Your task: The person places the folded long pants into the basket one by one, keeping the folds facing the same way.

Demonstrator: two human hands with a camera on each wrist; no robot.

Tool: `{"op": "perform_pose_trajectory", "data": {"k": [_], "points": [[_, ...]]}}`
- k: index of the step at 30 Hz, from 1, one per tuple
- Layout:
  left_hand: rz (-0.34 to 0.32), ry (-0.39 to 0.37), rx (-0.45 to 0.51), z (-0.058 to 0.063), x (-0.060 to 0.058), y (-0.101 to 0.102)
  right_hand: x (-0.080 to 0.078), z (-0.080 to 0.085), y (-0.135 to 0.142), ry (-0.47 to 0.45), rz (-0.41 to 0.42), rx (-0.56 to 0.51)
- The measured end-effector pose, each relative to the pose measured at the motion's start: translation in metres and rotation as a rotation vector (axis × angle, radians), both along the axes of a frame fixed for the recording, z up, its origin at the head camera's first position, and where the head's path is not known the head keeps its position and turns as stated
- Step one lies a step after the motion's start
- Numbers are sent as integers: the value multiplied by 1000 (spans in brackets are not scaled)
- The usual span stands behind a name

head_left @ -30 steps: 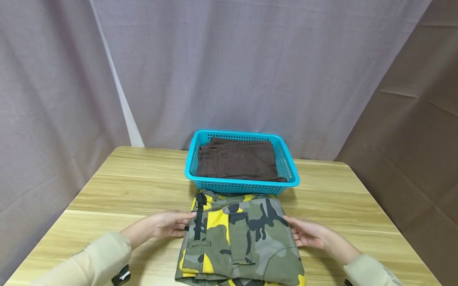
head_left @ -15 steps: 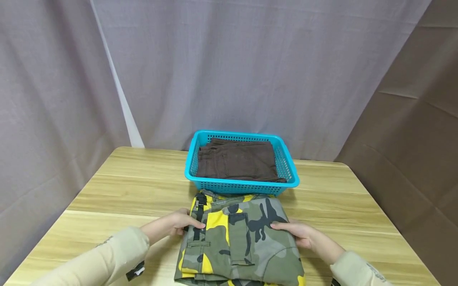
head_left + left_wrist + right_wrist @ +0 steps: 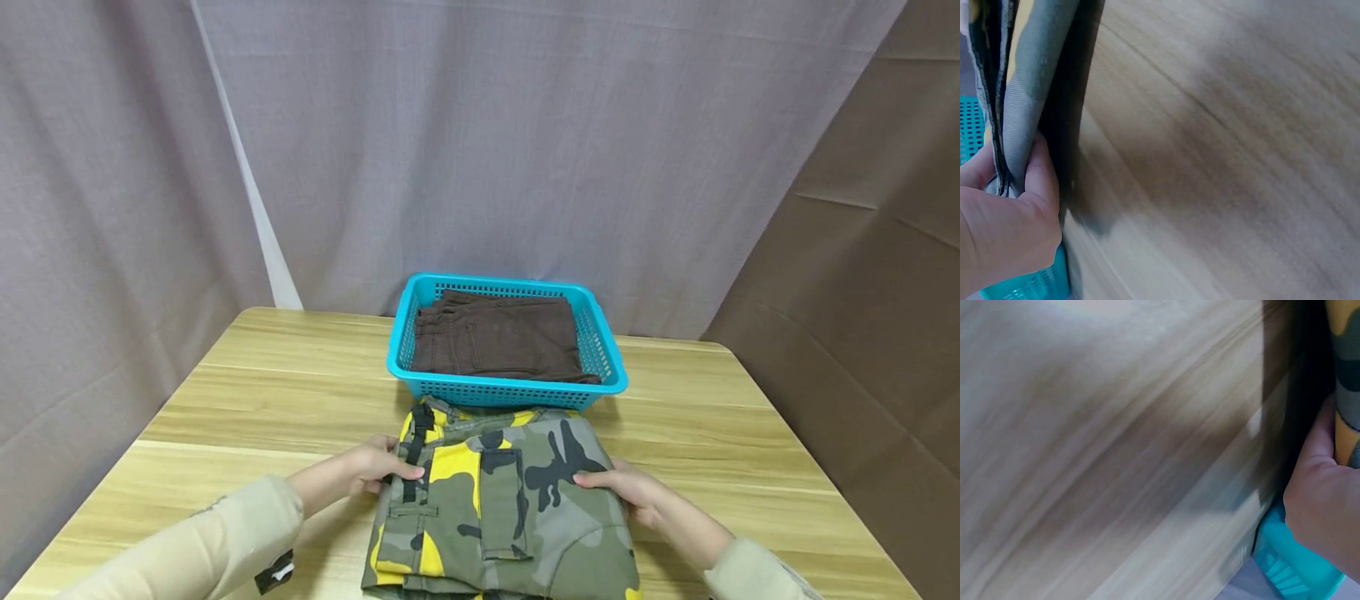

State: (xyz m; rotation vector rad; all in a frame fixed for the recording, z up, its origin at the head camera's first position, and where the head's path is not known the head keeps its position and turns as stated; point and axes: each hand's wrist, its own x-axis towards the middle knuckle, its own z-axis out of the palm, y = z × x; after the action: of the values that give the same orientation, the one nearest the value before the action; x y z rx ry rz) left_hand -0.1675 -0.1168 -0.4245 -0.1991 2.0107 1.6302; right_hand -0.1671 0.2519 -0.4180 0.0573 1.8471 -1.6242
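Folded camouflage pants [image 3: 480,508] in green, grey, black and yellow are at the table's front middle, a flap pocket and a black strap showing on top. My left hand [image 3: 367,468] grips their left edge, thumb on top and fingers tucked beneath. In the left wrist view that hand [image 3: 1016,219] pinches the folded layers. On the opposite edge my right hand [image 3: 633,492] holds the pants the same way, its thumb on the upper face. The right wrist view shows the right hand [image 3: 1325,487] against the folded side, its fingertips partly hidden.
Right behind the pants stands a turquoise plastic basket [image 3: 517,385] with folded dark brown pants [image 3: 502,333] inside. Both are on a wooden table [image 3: 300,375]. A grey curtain [image 3: 525,142] hangs at the back, and a brown cloth [image 3: 862,275] on the right.
Both hands have come inward from the sides of the camouflage pants and taken hold of the edges, thumbs now on top. The pants have shifted slightly; the basket has stayed put.
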Motion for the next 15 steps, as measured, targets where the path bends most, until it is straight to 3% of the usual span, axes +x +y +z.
{"op": "perform_pose_trajectory", "data": {"k": [7,15], "points": [[-57,3,45,10,8,-4,8,9,2,38,26,-6],[-173,34,126,27,9,-12,14,24,5,32,19,-23]]}}
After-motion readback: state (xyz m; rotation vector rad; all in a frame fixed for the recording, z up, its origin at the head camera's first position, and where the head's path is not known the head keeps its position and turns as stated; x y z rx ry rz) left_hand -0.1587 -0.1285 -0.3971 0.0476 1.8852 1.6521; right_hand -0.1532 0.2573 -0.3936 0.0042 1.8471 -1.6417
